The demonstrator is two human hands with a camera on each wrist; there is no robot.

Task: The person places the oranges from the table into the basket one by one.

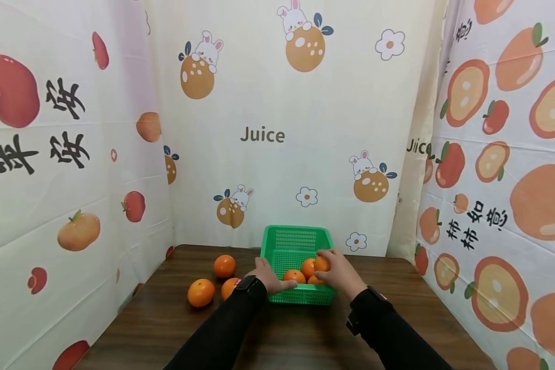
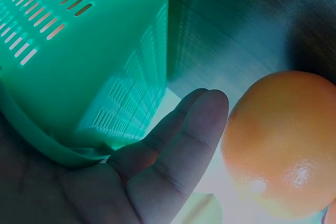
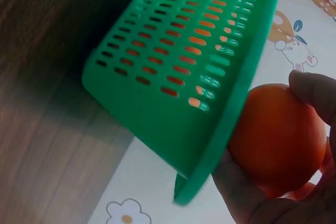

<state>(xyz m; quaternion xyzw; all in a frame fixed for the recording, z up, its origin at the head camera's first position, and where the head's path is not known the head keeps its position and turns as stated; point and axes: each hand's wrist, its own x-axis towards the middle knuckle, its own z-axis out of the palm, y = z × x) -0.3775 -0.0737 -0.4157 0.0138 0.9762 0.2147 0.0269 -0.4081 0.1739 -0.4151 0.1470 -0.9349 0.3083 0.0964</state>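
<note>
In the head view my right hand grips an orange over the right part of a green plastic basket. The right wrist view shows thumb and fingers round this orange, beside the basket's rim. Below it, oranges lie inside the basket. My left hand is at the basket's front left corner, its thumb stretched along the front rim. Seen from the left wrist, two straight fingers extend outside the basket wall, close to a loose orange.
Left of the basket, three oranges sit on the dark wooden table: one at the back, one in front, and one partly hidden by my left arm. Printed cloths hang behind and on both sides.
</note>
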